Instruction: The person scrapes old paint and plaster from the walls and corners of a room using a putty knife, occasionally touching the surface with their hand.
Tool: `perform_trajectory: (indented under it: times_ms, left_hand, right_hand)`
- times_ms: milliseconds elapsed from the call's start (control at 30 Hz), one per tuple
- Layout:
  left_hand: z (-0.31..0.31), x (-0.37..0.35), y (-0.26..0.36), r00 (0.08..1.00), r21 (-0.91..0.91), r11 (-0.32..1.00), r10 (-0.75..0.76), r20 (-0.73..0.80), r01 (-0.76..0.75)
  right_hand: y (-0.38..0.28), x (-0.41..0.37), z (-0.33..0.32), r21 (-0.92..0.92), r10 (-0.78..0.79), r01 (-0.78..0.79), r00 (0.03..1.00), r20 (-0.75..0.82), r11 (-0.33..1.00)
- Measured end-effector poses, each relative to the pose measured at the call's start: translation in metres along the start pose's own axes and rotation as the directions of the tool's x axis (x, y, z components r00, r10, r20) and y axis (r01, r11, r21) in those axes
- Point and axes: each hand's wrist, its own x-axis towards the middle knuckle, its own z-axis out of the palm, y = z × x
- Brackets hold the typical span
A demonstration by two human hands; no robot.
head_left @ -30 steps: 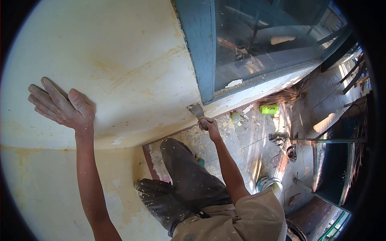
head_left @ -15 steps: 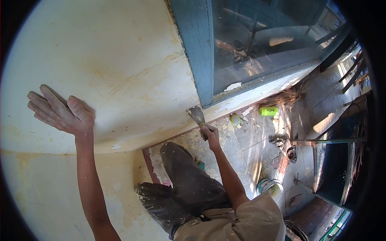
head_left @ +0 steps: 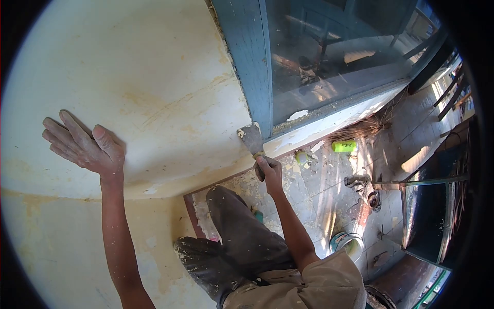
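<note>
My left hand [head_left: 86, 144] lies flat against the pale, yellow-stained wall [head_left: 170, 67], fingers stretched out and dusted with white. In my right hand [head_left: 269, 172] is a scraper [head_left: 251, 140], its handle wrapped by my fingers. The scraper's broad, paint-flecked blade points up along the wall, its edge at the lower corner where the wall meets the blue window frame [head_left: 252, 67]. Small bits of pale material cling to the blade.
Paint flakes litter the tiled floor [head_left: 303, 190]. A lime-green container [head_left: 344, 146] lies below the window ledge, by a heap of thin twigs [head_left: 368, 123]. An open bucket [head_left: 351, 244] stands near my right side. Dark furniture [head_left: 429, 216] is at far right.
My right hand has moved the scraper slightly upward, its blade now higher beside the window frame. In the view, my left hand sits slightly farther right, still flat on the wall.
</note>
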Motion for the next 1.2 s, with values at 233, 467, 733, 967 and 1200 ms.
perform_trajectory:
  times_ms: [233,467,733,967,1200]
  left_hand:
    - [0.0,0.001,-0.002,1.0,0.008,1.0,0.016,-0.005,-0.016]
    - [-0.002,0.0,0.001,1.0,0.026,1.0,-0.001,0.014,0.0]
    - [-0.002,-0.001,0.0,1.0,0.03,1.0,-0.007,0.022,0.006]
    - [-0.005,-0.003,-0.002,0.998,0.012,1.0,-0.008,0.068,0.008]
    - [-0.037,-0.082,0.025,0.944,-0.332,0.943,0.093,0.318,0.019]
  right_hand:
    - [0.076,0.031,-0.05,-0.118,-0.101,0.092,0.992,-0.072,0.989]
    - [0.052,0.018,-0.033,-0.089,-0.044,0.039,0.997,-0.063,0.995]
    - [0.011,0.003,-0.004,-0.148,-0.101,0.09,0.993,-0.067,0.985]
    - [-0.044,-0.01,0.036,-0.056,-0.15,0.15,0.989,0.0,0.987]
    - [-0.047,0.001,0.043,-0.051,-0.245,0.252,0.963,0.114,0.967]
